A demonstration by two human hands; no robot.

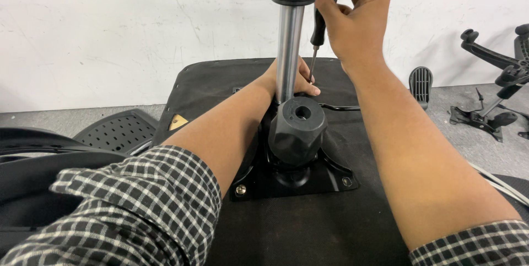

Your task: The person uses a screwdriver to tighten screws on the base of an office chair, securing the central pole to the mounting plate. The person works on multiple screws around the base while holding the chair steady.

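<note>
Right hand: the right hand [352, 15] is clenching around the black handle of a screwdriver [318, 29], fingers wrapped tight near the handle's top, the thin shaft pointing down from under the fist.

Screwdriver tip: it is coming down just beside the left fingertips, at the far side of the black mechanism; whether it is sitting in a screw I cannot tell.

Left hand: the left hand [297, 81] is reaching in behind the gas-lift column [289, 51]. Only a few fingertips are showing past the steel tube, so I cannot tell whether they are grasping anything or merely pressing down.

Gas-lift column: the shiny tube is standing upright between the two hands, touching the left wrist side, its black upper sleeve rising beside the right fingers.

Black knob [297, 131]: a faceted plastic knob is lying just below the left fingers, nearer the person, on the mechanism.

Mounting plate [330, 180]: a black metal plate is sitting under the knob, against the upturned seat underside [308, 227].

Lever [339, 107]: a thin black rod is sticking out under the right forearm.

Further off: a chair base [490, 95] is lying well apart from the right hand on the grey floor.
</note>
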